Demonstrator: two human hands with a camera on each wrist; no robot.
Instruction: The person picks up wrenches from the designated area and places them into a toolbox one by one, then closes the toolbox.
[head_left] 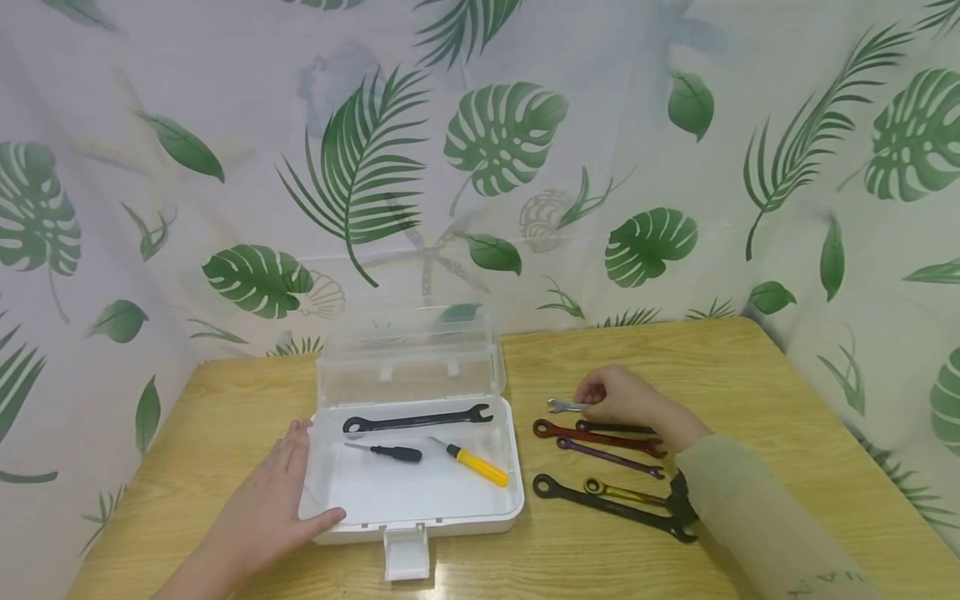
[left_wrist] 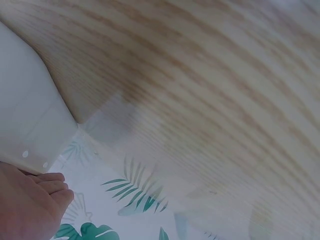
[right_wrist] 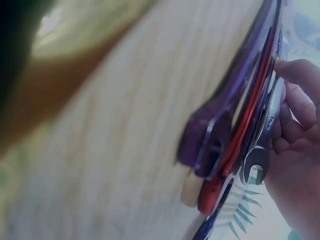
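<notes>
In the head view my right hand [head_left: 622, 396] pinches a small silver wrench [head_left: 564, 406] at the back of a group of wrenches. The right wrist view shows the open end of the silver wrench [right_wrist: 262, 142] below the fingers. Nearest to it lie a small dark wrench [head_left: 600, 427], a red wrench [head_left: 592, 436] and a purple wrench [head_left: 611, 458]. My left hand [head_left: 262, 492] rests against the left side of a white toolbox [head_left: 405, 500], fingers straight, thumb over the front rim. Inside lie a black wrench [head_left: 420, 419], a black screwdriver [head_left: 397, 453] and a yellow-handled tool [head_left: 480, 465].
The toolbox's clear lid [head_left: 412, 375] stands raised behind it, and a white latch [head_left: 407, 554] hangs at the front. Below my right forearm lie a gold wrench [head_left: 626, 493] and a large black wrench [head_left: 607, 506]. A leaf-printed cloth [head_left: 510, 233] hangs behind the wooden table [head_left: 247, 392].
</notes>
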